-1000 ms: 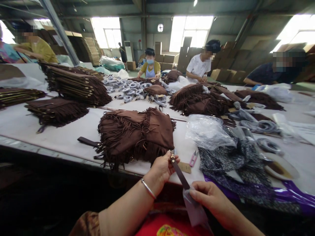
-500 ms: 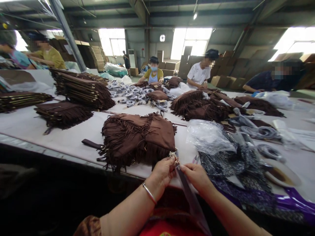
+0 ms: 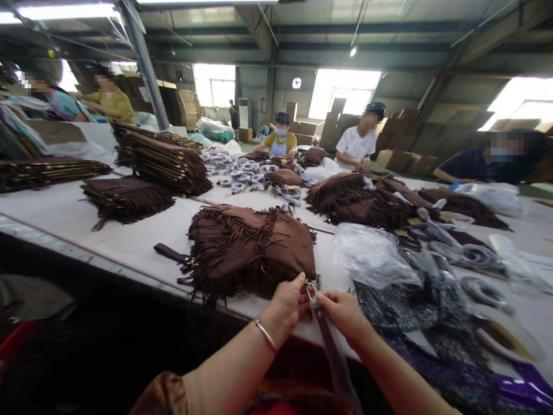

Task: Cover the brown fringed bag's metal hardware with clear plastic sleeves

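A brown fringed bag (image 3: 287, 239) lies at the near edge of the white table, with a short wrist loop (image 3: 170, 252) sticking out on its left. At its lower right corner, my left hand (image 3: 290, 302) pinches the corner by the metal hardware. A gold clasp (image 3: 311, 290) shows between my two hands. My right hand (image 3: 343, 314) is closed on the top end of a dark strap (image 3: 330, 346) just below the clasp. The strap hangs down over the table edge towards my lap. Whether the clasp is hooked to the bag cannot be made out.
Stacks of fringed bags (image 3: 162, 158) stand at the left. Clear plastic (image 3: 374, 253), speckled cloth (image 3: 389, 305) and a tape roll (image 3: 503, 337) lie at the right. Coiled straps (image 3: 242, 173) and a bag pile (image 3: 358, 199) are farther back. Several people work around the table.
The camera view has tilted up and turned slightly left. The clasp now shows more openly between my hands, which keep their hold on the bag's corner and the strap.
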`<state>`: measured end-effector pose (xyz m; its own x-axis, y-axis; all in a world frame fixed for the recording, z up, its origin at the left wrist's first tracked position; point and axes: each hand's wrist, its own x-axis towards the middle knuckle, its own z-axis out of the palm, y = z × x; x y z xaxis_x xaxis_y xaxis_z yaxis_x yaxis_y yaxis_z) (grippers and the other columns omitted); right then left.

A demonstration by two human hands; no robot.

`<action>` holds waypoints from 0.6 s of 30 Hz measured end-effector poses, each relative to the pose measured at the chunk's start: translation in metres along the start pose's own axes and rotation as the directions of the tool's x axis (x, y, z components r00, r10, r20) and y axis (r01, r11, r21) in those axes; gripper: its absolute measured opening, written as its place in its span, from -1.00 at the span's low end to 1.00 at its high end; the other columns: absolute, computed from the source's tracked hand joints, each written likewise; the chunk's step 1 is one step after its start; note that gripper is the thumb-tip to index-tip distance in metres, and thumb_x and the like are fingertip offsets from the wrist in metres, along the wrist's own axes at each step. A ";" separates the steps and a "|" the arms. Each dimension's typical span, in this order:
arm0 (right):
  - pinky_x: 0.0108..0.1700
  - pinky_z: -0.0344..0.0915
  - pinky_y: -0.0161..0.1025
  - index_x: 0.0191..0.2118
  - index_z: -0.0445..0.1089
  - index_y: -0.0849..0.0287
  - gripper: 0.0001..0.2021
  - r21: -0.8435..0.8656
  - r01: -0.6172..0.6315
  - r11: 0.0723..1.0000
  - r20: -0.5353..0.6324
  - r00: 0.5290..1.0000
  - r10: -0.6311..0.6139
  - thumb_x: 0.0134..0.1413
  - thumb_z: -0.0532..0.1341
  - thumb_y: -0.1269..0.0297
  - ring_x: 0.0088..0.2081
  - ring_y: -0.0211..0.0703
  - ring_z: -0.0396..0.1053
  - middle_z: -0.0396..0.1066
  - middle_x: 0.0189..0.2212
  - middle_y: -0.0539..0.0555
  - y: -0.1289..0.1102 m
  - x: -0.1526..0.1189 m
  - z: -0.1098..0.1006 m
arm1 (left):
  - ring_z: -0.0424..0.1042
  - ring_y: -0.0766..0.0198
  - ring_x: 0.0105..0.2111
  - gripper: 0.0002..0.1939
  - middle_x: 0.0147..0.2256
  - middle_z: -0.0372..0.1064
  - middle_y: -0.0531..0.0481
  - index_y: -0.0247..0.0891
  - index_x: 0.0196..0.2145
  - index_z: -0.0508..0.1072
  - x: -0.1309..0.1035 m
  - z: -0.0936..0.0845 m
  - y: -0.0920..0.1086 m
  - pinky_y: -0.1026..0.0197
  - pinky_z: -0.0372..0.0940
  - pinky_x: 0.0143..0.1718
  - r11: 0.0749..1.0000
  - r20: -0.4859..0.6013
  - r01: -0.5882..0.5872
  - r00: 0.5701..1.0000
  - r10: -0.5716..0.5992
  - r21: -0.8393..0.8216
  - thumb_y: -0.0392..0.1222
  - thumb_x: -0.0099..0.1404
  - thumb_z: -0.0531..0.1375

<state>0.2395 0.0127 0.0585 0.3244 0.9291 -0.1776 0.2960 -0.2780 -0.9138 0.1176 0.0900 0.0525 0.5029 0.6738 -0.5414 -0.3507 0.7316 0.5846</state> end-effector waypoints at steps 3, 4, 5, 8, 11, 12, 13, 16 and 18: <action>-0.48 0.13 -0.32 -0.44 0.56 0.29 -0.57 -0.018 0.000 1.000 -0.017 1.000 0.000 0.02 0.20 -0.04 -0.56 -0.22 0.28 0.46 -0.61 0.05 0.001 0.000 0.000 | 0.43 0.26 -0.51 -0.75 -0.49 0.45 -0.13 -0.43 -0.41 0.47 0.007 0.006 0.004 0.22 0.34 -0.42 1.000 -0.009 0.006 1.000 -0.006 0.009 -0.14 0.27 0.22; -0.50 0.10 -0.32 -0.47 0.55 0.28 -0.57 -0.033 -0.001 0.999 -0.035 0.999 0.000 0.04 0.18 -0.04 -0.58 -0.24 0.25 0.43 -0.63 0.03 0.002 0.000 0.000 | 0.44 0.26 -0.51 -0.78 -0.50 0.45 -0.13 -0.44 -0.43 0.47 0.008 0.007 0.004 0.23 0.34 -0.42 1.000 -0.014 0.001 1.000 -0.001 0.010 -0.18 0.25 0.23; -0.52 0.08 -0.32 -0.50 0.53 0.27 -0.56 -0.048 -0.004 0.999 -0.054 0.999 0.001 0.05 0.17 -0.04 -0.60 -0.25 0.22 0.40 -0.66 0.02 0.002 0.000 0.000 | 0.44 0.26 -0.50 -0.80 -0.50 0.45 -0.13 -0.44 -0.45 0.47 0.009 0.008 0.004 0.23 0.34 -0.40 1.000 -0.021 -0.009 1.000 0.009 0.010 -0.21 0.23 0.25; -0.52 0.08 -0.31 -0.58 0.48 0.25 -0.54 -0.093 0.009 0.996 -0.101 0.995 -0.018 0.07 0.13 -0.04 -0.60 -0.24 0.21 0.34 -0.69 0.01 0.001 0.005 0.000 | 0.44 0.28 -0.49 -0.83 -0.50 0.46 -0.10 -0.42 -0.50 0.48 0.011 0.010 0.003 0.24 0.35 -0.37 0.998 -0.049 -0.059 0.997 0.060 0.007 -0.26 0.16 0.30; -0.50 0.09 -0.30 -0.57 0.49 0.24 -0.55 -0.130 0.038 0.991 -0.130 0.990 -0.056 0.06 0.12 -0.03 -0.56 -0.20 0.23 0.34 -0.68 0.00 -0.003 0.016 0.000 | 0.43 0.28 -0.51 -0.83 -0.53 0.45 -0.09 -0.42 -0.53 0.48 0.012 0.012 -0.001 0.24 0.35 -0.37 0.994 -0.072 -0.107 0.992 0.108 0.016 -0.27 0.10 0.34; -0.50 0.08 -0.30 -0.57 0.49 0.24 -0.56 -0.147 0.039 0.988 -0.149 0.987 -0.061 0.05 0.13 -0.03 -0.56 -0.20 0.23 0.32 -0.69 0.00 -0.005 0.020 0.000 | 0.43 0.28 -0.51 -0.83 -0.54 0.45 -0.09 -0.43 -0.54 0.48 0.012 0.012 -0.002 0.24 0.35 -0.38 0.992 -0.075 -0.121 0.990 0.123 0.021 -0.28 0.10 0.34; -0.51 0.06 -0.30 -0.58 0.49 0.23 -0.56 -0.164 0.036 0.986 -0.169 0.983 -0.064 0.03 0.13 -0.02 -0.56 -0.20 0.22 0.30 -0.70 -0.01 -0.006 0.024 0.000 | 0.43 0.28 -0.51 -0.84 -0.54 0.45 -0.09 -0.43 -0.54 0.48 0.012 0.013 -0.003 0.23 0.36 -0.38 0.990 -0.077 -0.135 0.988 0.137 0.028 -0.28 0.10 0.34; -0.53 0.02 -0.29 -0.62 0.47 0.23 -0.59 -0.194 0.010 0.981 -0.219 0.974 -0.054 -0.02 0.16 -0.01 -0.59 -0.21 0.18 0.26 -0.73 -0.02 -0.009 0.033 0.001 | 0.45 0.25 -0.49 -0.82 -0.51 0.47 -0.12 -0.43 -0.53 0.49 0.011 0.011 -0.004 0.21 0.38 -0.36 0.984 -0.070 -0.168 0.983 0.172 0.060 -0.25 0.10 0.34; -0.54 0.02 -0.29 -0.62 0.48 0.23 -0.59 -0.179 0.002 0.984 -0.223 0.974 -0.042 -0.04 0.17 -0.02 -0.60 -0.21 0.18 0.26 -0.73 -0.01 -0.008 0.035 0.002 | 0.47 0.21 -0.44 -0.80 -0.45 0.50 -0.16 -0.44 -0.48 0.51 0.008 0.006 -0.003 0.19 0.39 -0.36 0.980 -0.046 -0.175 0.983 0.180 0.091 -0.20 0.10 0.34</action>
<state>0.2470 0.0480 0.0592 0.5037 0.8623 -0.0529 0.4524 -0.3154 -0.8342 0.1272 0.0924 0.0499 0.3949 0.7983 -0.4548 -0.3602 0.5899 0.7227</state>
